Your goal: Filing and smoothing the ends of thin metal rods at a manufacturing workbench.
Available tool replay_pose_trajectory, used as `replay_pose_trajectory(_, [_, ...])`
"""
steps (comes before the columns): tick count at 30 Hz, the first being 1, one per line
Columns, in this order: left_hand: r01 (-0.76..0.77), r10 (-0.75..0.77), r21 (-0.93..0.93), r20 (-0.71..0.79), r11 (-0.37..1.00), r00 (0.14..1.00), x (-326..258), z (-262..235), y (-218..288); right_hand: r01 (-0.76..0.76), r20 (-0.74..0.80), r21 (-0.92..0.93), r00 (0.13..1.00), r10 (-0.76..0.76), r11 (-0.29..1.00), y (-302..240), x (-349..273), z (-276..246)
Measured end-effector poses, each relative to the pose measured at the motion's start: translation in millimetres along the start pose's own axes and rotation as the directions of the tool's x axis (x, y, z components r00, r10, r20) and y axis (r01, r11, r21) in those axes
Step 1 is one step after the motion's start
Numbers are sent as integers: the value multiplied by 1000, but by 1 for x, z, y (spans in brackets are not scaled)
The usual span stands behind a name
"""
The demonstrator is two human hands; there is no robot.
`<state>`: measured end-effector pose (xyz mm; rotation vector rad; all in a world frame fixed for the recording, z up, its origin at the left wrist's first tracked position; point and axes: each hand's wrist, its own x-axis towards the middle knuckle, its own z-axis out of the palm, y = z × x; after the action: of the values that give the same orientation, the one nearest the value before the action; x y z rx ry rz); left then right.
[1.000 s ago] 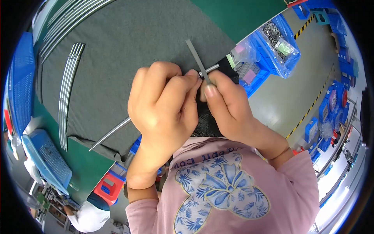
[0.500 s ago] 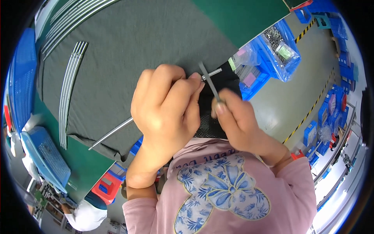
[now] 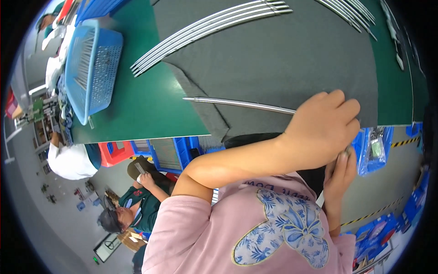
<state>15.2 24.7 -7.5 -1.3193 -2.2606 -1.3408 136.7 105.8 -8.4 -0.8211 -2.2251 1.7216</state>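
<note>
A slim silver metal rod [image 3: 246,104] runs out to the left from my left hand [image 3: 321,130], which is closed around its right part. The rod's narrower tip reaches past the grey cloth over the green table. My right hand [image 3: 341,171] is just below and behind the left one, fingers bent in a pinch. Only a small dark bit shows at its fingertips; the rest of the flat grey metal strip seen there earlier is hidden. The rod's right end is also out of sight behind my left hand.
Several silver rods [image 3: 205,32] lie on the grey cloth [image 3: 273,59], more at the upper right. A light blue basket [image 3: 102,68] stands on the green table [image 3: 150,109]. Blue bins [image 3: 166,153] sit below its edge. A seated co-worker [image 3: 146,205] holds thin rods; another person [image 3: 75,160] bends farther left.
The whole view has turned, bringing the basket and co-worker in. Both hands appear farther right, with the right hand drawn in behind the left. The flat strip no longer shows crossing the rod.
</note>
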Motion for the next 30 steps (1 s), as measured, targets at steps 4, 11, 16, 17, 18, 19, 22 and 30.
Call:
replay_pose_trajectory(4, [-26,27,-41,13,999,1000,5,5,1,-66,8,142,998,66,988,2,-1,-5])
replay_pose_trajectory(11, [-4,3,11,98,1000,995,7,-8,-11,0,161,-22,987,3,1000,11,-7,-10])
replay_pose_trajectory(16, [-12,14,-17,81,1000,997,8,-12,-10,-108,136,176,987,84,978,-19,24,6])
replay_pose_trajectory(17, [-24,27,-29,87,999,996,8,-12,-10,-109,139,154,986,88,982,-15,17,5])
replay_pose_trajectory(18, [-23,24,-10,91,1000,996,6,-11,-10,-112,144,132,985,93,985,-9,7,5])
replay_pose_trajectory(19, [-17,15,17,92,1000,996,5,-11,-10,-80,171,60,983,68,995,-9,0,0])
replay_pose_trajectory(22, [-33,30,36,91,999,995,6,-11,-10,32,174,-19,984,-28,999,-13,6,-5])
replay_pose_trajectory(30, [-32,27,44,111,999,994,8,-11,-10,54,144,-14,988,-51,998,-1,-2,-3])
